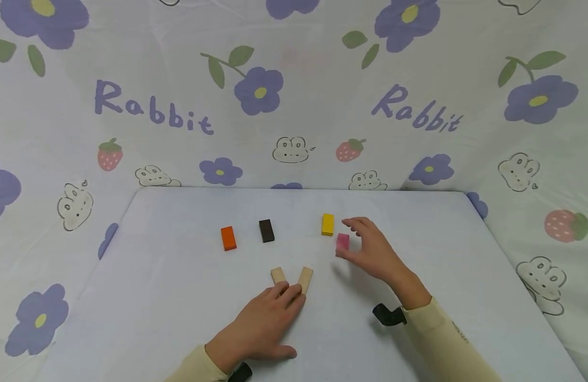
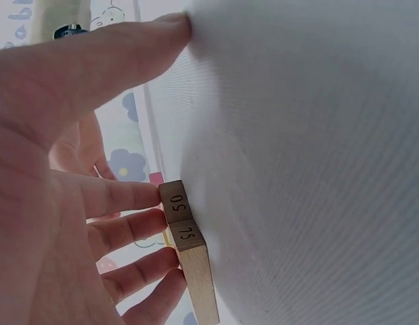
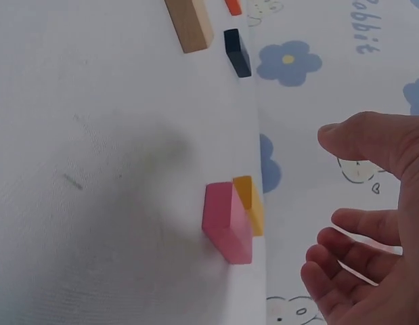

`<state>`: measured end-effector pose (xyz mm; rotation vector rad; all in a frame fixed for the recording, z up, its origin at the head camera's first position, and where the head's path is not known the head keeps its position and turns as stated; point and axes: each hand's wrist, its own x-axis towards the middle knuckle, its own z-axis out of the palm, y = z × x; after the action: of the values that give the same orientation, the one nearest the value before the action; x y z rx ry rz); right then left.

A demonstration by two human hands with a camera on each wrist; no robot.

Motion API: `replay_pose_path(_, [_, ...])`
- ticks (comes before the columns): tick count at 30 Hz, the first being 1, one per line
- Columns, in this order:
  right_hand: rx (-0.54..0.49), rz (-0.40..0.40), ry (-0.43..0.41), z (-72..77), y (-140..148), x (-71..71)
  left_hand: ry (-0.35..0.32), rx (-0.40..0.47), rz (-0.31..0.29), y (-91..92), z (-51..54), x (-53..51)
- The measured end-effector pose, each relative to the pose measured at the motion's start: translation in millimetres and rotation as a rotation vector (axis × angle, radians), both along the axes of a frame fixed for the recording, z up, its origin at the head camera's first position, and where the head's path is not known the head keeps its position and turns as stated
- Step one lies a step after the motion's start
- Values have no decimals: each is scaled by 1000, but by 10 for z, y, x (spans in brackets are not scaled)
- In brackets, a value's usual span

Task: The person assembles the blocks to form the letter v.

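Watching remotely, I judge this a reach, my empty right grip [image 1: 372,252] gaping at the pink rectangular block [image 1: 343,240] right of centre on the bench [image 1: 170,307], likely needing a pinch, while my loose left grip [image 1: 267,324] touches two pale wooden blocks [image 1: 305,277].

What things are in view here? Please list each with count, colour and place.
Tabletop: one, white, centre
Printed backdrop: one, white floral, behind tabletop
Orange block: one, orange, leftmost
Dark block: one, blackish, beside orange
Yellow block: one, yellow, back right
Pink block: one, pink, before yellow
Wooden blocks: two, pale, front
Wrist devices: two, black, at cuffs
Sleeves: two, cream, on forearms
Left hand: one, bare, touching wooden blocks
Right hand: one, bare, beside pink
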<state>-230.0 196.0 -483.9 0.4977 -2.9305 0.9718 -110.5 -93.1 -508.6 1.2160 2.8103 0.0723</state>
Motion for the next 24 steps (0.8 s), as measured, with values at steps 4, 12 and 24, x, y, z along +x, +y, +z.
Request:
replay_pose_path(4, [-9, -2, -5, -47, 40, -23, -3, -3, 1, 5, 13, 4])
replay_pose_path(12, [-6, 12, -52, -146, 104, -76, 18, 4, -5, -5, 5, -1])
replay_pose_path(24, [9, 18, -122, -231, 187, -149, -34, 5, 6, 3, 7, -1])
